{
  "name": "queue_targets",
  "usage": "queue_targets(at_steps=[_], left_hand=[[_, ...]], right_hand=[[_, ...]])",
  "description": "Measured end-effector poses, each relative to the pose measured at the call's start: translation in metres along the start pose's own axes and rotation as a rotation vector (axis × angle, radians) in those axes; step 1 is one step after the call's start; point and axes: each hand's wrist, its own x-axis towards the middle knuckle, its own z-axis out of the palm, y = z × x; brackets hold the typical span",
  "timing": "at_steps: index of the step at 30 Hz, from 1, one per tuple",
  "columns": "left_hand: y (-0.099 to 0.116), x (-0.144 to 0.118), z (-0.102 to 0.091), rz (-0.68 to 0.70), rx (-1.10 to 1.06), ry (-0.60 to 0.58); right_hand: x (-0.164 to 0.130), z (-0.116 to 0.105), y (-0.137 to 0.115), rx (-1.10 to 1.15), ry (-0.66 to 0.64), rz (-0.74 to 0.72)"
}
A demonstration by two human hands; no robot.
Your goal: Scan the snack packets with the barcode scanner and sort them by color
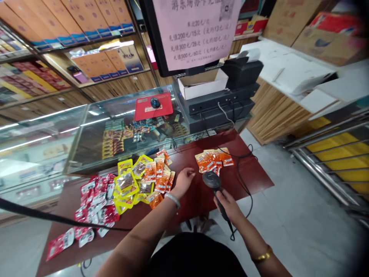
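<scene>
In the head view, my right hand (227, 206) is wrapped round the handle of a black corded barcode scanner (211, 180), its head pointing away from me over the table edge. My left hand (184, 181), a pale bangle on its wrist, hovers over the table with slightly bent fingers and nothing visible in them. It lies between two groups of small orange snack packets: one pile (210, 159) beyond the scanner, another group (163, 175) to its left. Yellow-edged snack packets (127, 182) adjoin the left group. Farther left lie several red and white packets (96, 204).
A dark red table (178, 215) stands against a glass display counter (86, 150). On the counter are a red mat (141, 111) with a mouse (155, 102), and a monitor bearing a pink sign (196, 34). The scanner's cable (245, 181) hangs at the right. A metal railing (325, 169) stands right.
</scene>
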Motion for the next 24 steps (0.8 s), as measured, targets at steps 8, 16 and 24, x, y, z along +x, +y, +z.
queue_targets(at_steps=[8,16,24], left_hand=[[-0.062,-0.054,-0.101,-0.253,0.946,0.395],[-0.057,-0.047,-0.112,-0.332,0.926,0.18],[-0.042,-0.04,-0.061,-0.075,0.115,0.086]], right_hand=[[0.008,0.03,0.019,-0.11,-0.136,0.08],[0.019,0.051,0.021,-0.153,-0.179,0.076],[0.017,0.054,0.005,-0.12,-0.202,0.009]])
